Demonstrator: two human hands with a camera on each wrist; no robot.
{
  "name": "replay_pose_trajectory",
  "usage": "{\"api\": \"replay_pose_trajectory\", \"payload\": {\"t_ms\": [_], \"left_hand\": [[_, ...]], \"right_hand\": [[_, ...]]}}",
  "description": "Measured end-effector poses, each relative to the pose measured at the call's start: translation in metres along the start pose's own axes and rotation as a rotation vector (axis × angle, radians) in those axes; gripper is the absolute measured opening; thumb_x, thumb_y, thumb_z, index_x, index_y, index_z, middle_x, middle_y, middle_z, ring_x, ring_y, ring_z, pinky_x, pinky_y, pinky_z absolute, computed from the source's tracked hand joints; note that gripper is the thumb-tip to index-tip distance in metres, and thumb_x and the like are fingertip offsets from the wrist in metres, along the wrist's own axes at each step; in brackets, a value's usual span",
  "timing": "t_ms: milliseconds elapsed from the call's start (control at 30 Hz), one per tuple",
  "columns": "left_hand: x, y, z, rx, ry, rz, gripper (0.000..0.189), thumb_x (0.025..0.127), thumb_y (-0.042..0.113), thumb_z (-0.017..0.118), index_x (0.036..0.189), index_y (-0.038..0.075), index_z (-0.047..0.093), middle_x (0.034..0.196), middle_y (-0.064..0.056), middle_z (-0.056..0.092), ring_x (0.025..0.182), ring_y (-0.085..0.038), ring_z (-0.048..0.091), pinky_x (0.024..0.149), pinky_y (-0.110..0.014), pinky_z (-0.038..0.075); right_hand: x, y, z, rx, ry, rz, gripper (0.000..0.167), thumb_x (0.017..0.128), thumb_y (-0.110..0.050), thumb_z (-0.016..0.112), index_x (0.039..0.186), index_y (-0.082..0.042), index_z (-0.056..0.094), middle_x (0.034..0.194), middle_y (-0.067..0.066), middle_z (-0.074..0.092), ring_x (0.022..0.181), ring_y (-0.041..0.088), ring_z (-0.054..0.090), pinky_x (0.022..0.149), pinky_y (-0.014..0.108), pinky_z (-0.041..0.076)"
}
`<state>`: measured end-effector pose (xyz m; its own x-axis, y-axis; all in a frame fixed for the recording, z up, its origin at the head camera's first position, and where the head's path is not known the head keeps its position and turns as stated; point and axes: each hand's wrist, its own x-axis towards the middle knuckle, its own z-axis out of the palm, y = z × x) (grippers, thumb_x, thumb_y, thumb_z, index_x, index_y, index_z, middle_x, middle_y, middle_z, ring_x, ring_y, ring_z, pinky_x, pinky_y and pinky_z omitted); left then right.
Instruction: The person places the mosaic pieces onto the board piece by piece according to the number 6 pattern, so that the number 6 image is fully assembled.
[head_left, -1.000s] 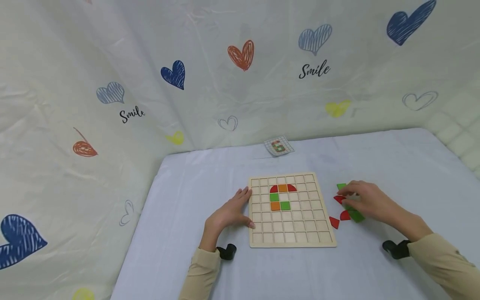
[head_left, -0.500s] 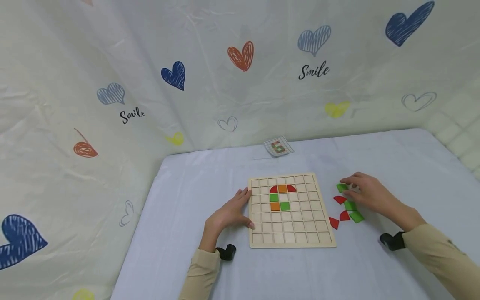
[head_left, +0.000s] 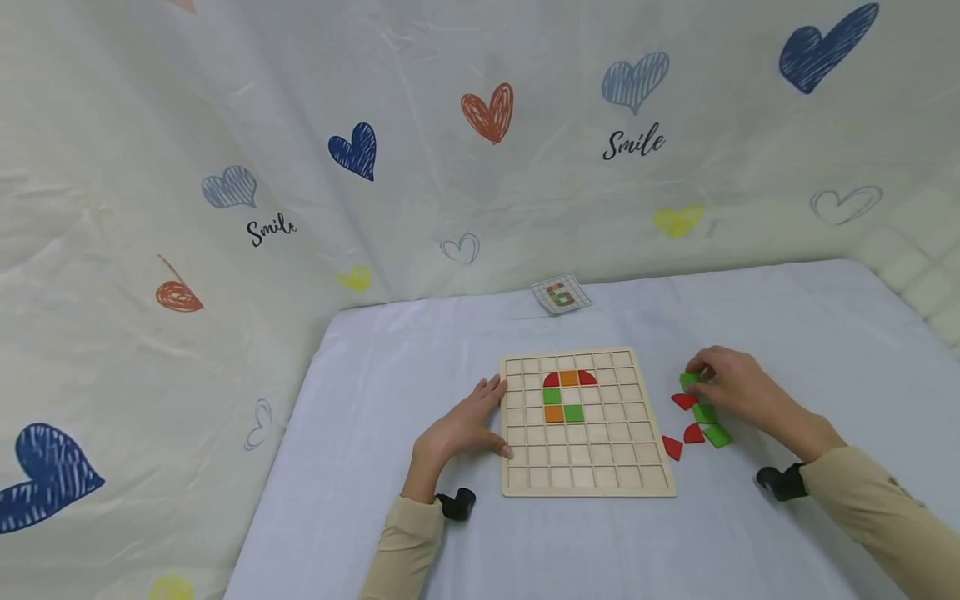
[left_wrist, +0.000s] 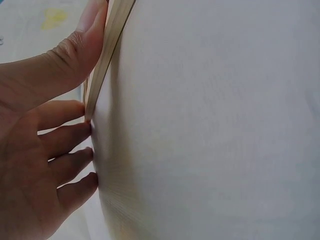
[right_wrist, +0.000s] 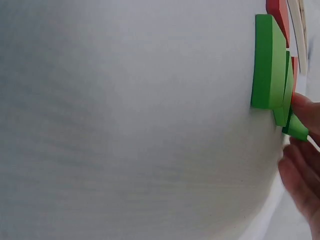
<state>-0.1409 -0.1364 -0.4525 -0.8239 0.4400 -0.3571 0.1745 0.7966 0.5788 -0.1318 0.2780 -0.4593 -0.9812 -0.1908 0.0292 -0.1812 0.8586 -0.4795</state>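
A square wooden grid board (head_left: 600, 457) lies on the white cloth. Set in its upper-left cells are a green square (head_left: 552, 396), an orange square (head_left: 553, 413), a red quarter-round (head_left: 587, 377) and several more tiles. Along the board's left edge rests my left hand (head_left: 459, 427), thumb and fingers spread; the left wrist view shows its fingertips at the wooden side (left_wrist: 102, 65). My right hand (head_left: 738, 383) pinches a green square tile (head_left: 690, 379) between thumb and fingers, right of the board. Below it lie two more green squares (head_left: 718, 436) and three red rounded pieces (head_left: 694, 433).
A small card (head_left: 561, 293) printed with a green and orange 6-like figure lies at the table's back edge. Behind it hangs a pale curtain (head_left: 420, 200) with hearts and writing. Black wrist straps (head_left: 782, 483) are on both arms.
My right hand has moved up from among the loose tiles to the farthest green square, and its fingers have closed on it. The left hand stays at the board.
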Motion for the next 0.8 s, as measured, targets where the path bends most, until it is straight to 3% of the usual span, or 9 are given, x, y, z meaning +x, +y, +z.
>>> {"api": "replay_pose_trajectory", "payload": {"t_ms": [133, 400, 567, 800], "left_hand": [[0.001, 0.000, 0.000, 0.002, 0.001, 0.004, 0.112, 0.077, 0.025, 0.092, 0.165, 0.015, 0.023, 0.173, 0.001, 0.015, 0.162, -0.021, 0.005, 0.129, -0.048, 0.018], [0.001, -0.001, 0.000, 0.006, -0.001, 0.001, 0.113, 0.077, 0.025, 0.092, 0.165, 0.015, 0.023, 0.173, 0.001, 0.014, 0.162, -0.021, 0.005, 0.129, -0.048, 0.018], [0.001, -0.002, -0.001, 0.007, -0.001, 0.000, 0.113, 0.077, 0.026, 0.092, 0.165, 0.015, 0.023, 0.173, 0.001, 0.014, 0.162, -0.021, 0.005, 0.129, -0.048, 0.018], [0.002, -0.002, 0.001, 0.012, -0.005, -0.003, 0.113, 0.077, 0.026, 0.092, 0.165, 0.016, 0.022, 0.174, 0.002, 0.014, 0.162, -0.021, 0.005, 0.129, -0.047, 0.018]], "right_hand": [[-0.002, 0.001, 0.001, 0.022, 0.004, -0.020, 0.028, 0.080, -0.001, 0.083, 0.100, 0.008, 0.066, 0.087, 0.015, 0.068, 0.077, 0.026, 0.061, 0.069, 0.039, 0.058], [-0.007, -0.001, 0.001, -0.008, 0.059, -0.153, 0.028, 0.081, 0.002, 0.081, 0.108, 0.002, 0.075, 0.087, 0.003, 0.070, 0.077, 0.017, 0.058, 0.066, 0.026, 0.054], [-0.009, -0.007, 0.001, 0.014, 0.087, -0.217, 0.028, 0.080, 0.004, 0.082, 0.107, 0.001, 0.076, 0.092, 0.004, 0.073, 0.078, 0.018, 0.064, 0.069, 0.028, 0.059], [-0.009, -0.019, 0.002, 0.105, 0.030, -0.206, 0.032, 0.081, 0.004, 0.081, 0.112, 0.004, 0.074, 0.102, 0.012, 0.076, 0.087, 0.025, 0.072, 0.075, 0.035, 0.063]]}}
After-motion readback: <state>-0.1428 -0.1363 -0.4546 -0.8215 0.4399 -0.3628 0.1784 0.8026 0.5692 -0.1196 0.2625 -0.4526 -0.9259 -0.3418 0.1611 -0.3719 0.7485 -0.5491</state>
